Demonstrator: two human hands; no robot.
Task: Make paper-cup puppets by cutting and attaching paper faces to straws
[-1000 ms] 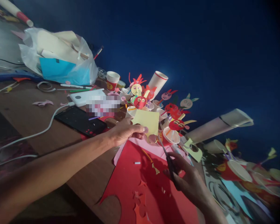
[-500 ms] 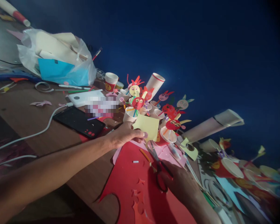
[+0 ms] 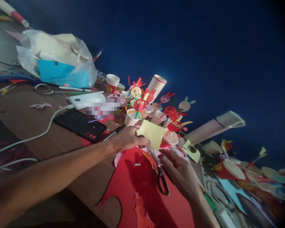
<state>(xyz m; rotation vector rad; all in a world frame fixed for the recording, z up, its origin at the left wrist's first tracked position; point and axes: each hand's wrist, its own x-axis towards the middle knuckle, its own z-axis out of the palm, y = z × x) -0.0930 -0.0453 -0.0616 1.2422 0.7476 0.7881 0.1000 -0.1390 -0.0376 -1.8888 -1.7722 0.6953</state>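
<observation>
My left hand (image 3: 127, 139) pinches a piece of pale yellow paper (image 3: 152, 134) between thumb and fingers, above the red paper. Just right of it, my right hand (image 3: 177, 163) is open, its fingertips close to the paper's lower right corner. Scissors with black handles (image 3: 162, 182) lie on the red sheet (image 3: 130, 180), beside my right hand and apart from its grip. Their blades are partly covered by the yellow paper. Small red-orange cut scraps (image 3: 142, 210) and a yellow-orange strip (image 3: 147, 158) rest on the red sheet.
Paper cups with decorated face figures (image 3: 133, 117) stand behind my hands. A black phone (image 3: 79, 125) and white power bank (image 3: 85, 99) with a cable lie left. A plastic bag of paper (image 3: 59, 60) sits at back left; a paper roll (image 3: 213, 128) lies right.
My right hand has let go of the scissors, which now lie on the red sheet, and has moved up to the yellow paper. My left hand still holds the paper, tilted slightly.
</observation>
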